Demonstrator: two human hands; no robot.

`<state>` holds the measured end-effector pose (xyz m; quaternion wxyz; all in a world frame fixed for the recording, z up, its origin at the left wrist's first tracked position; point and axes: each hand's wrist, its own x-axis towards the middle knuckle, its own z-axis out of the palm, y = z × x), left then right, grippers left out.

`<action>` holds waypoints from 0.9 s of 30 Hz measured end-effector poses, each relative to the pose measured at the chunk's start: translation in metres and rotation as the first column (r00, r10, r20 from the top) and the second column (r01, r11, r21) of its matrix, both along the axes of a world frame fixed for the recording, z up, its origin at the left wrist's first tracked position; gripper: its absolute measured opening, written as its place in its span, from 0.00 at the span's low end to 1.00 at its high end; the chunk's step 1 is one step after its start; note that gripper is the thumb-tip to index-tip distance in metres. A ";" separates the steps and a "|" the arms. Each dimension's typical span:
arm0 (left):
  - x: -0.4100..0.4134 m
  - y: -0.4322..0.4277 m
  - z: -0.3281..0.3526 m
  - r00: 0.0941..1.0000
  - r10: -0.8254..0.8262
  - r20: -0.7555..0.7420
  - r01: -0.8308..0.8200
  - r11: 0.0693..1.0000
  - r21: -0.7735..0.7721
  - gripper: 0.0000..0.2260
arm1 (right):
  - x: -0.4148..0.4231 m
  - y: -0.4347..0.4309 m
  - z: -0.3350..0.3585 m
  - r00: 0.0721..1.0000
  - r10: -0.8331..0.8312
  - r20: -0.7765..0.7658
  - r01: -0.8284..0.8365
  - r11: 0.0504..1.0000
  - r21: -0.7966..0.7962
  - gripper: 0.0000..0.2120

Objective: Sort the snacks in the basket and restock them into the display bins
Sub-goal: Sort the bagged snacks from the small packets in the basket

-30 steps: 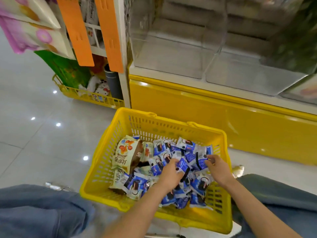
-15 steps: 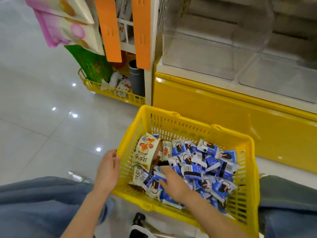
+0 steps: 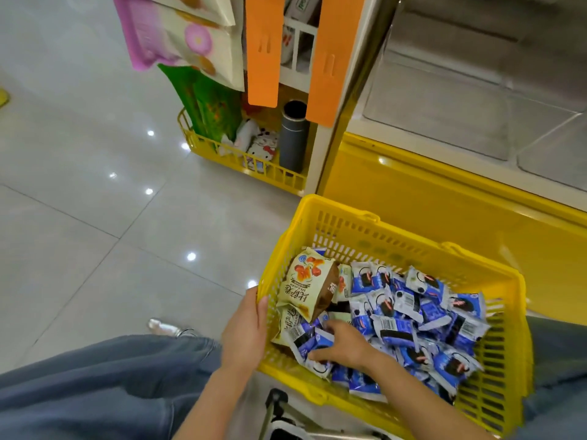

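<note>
Clearly the sorting was only beginning: blue packets [image 3: 409, 309], well over a dozen and too heaped to count exactly, lay mixed with two cream packets [image 3: 306, 281], perhaps a third, at the left end of the one yellow basket [image 3: 336, 214]. The right hand [image 3: 344, 346] bent over blue ones near the near-left corner; whether it gripped any, I could not tell. The left hand [image 3: 244, 331] held the left rim. Next, I judged, one kind must be gathered for the display bins [image 3: 444, 100].
</note>
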<state>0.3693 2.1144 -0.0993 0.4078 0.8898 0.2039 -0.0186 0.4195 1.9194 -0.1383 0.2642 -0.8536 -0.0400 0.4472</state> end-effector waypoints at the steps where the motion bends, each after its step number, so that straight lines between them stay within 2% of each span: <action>1: 0.000 0.001 0.000 1.000 -0.010 0.000 0.010 1.000 -0.006 0.15 | 0.000 -0.002 0.002 1.000 0.025 -0.005 -0.025 1.000 -0.001 0.39; 7: 0.002 0.007 0.003 0.997 -0.060 -0.051 0.054 0.993 -0.107 0.11 | 0.000 -0.008 0.022 0.990 0.133 0.054 -0.134 0.991 0.011 0.39; 10: -0.002 0.006 0.011 0.994 -0.070 0.082 0.062 0.993 0.103 0.15 | 0.002 -0.009 0.040 0.971 0.179 0.157 -0.186 0.982 0.027 0.34; 12: -0.006 0.000 0.020 0.973 -0.146 0.179 0.125 0.984 0.123 0.19 | 0.004 -0.012 0.054 0.952 0.212 0.220 -0.227 0.973 0.045 0.30; 14: -0.010 -0.013 0.028 0.941 -0.306 0.144 0.306 0.952 0.020 0.22 | 0.006 -0.016 0.069 0.958 0.186 0.217 -0.220 0.964 0.148 0.30; 15: -0.011 -0.021 0.031 0.920 -0.380 0.090 0.388 0.917 -0.094 0.23 | 0.006 -0.018 0.077 0.970 0.156 0.188 -0.199 0.952 0.234 0.28; 16: -0.012 -0.029 0.034 0.901 -0.431 0.045 0.429 0.872 -0.235 0.21 | 0.007 -0.022 0.085 0.980 0.124 0.156 -0.168 0.935 0.312 0.26; 18: -0.009 -0.045 0.038 0.905 -0.425 0.030 0.389 0.796 -0.463 0.17 | 0.007 -0.032 0.098 0.990 0.082 0.115 -0.120 0.920 0.373 0.25; 21: 0.007 -0.066 0.042 0.964 -0.266 0.021 0.226 0.772 -0.594 0.13 | 0.016 -0.065 0.108 0.982 0.006 0.187 -0.055 0.964 0.259 0.26; 23: 0.024 -0.087 0.039 0.966 -0.255 -0.029 0.204 0.829 -0.521 0.15 | 0.028 -0.095 0.109 0.956 -0.110 0.273 0.088 0.992 0.092 0.27; 25: 0.041 -0.113 0.034 0.947 -0.313 -0.078 0.261 0.886 -0.384 0.20 | 0.039 -0.123 0.109 0.909 -0.180 0.376 0.225 0.971 -0.080 0.29; 27: 0.057 -0.146 0.028 0.901 -0.415 -0.128 0.351 0.869 -0.348 0.22 | 0.045 -0.150 0.102 0.871 -0.230 0.434 0.323 0.934 -0.155 0.30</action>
